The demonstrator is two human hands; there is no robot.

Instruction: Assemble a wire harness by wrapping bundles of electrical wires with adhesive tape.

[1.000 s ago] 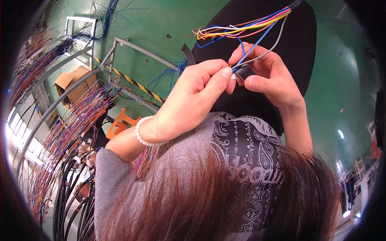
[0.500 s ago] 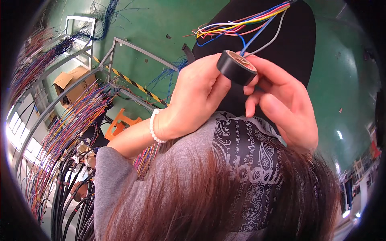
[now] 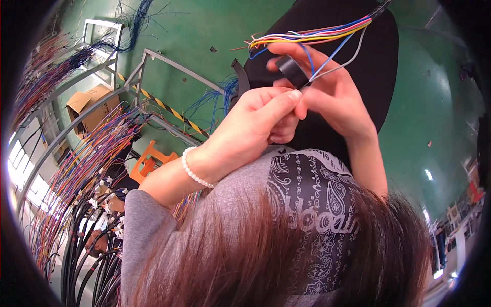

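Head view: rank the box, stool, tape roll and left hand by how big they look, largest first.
1. Left hand
2. Box
3. Stool, partly hidden
4. Tape roll
This is apparent size only: 1 and 4 are nearer the camera.

Left hand (image 3: 262,113) in a pinch, right hand (image 3: 341,102) curved alongside

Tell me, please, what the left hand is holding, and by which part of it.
The left hand pinches the blue and gray wires at their gathered end nearest the person.

Grey wire (image 3: 353,57): tip hidden; black cable (image 3: 381,8): cut off at top.
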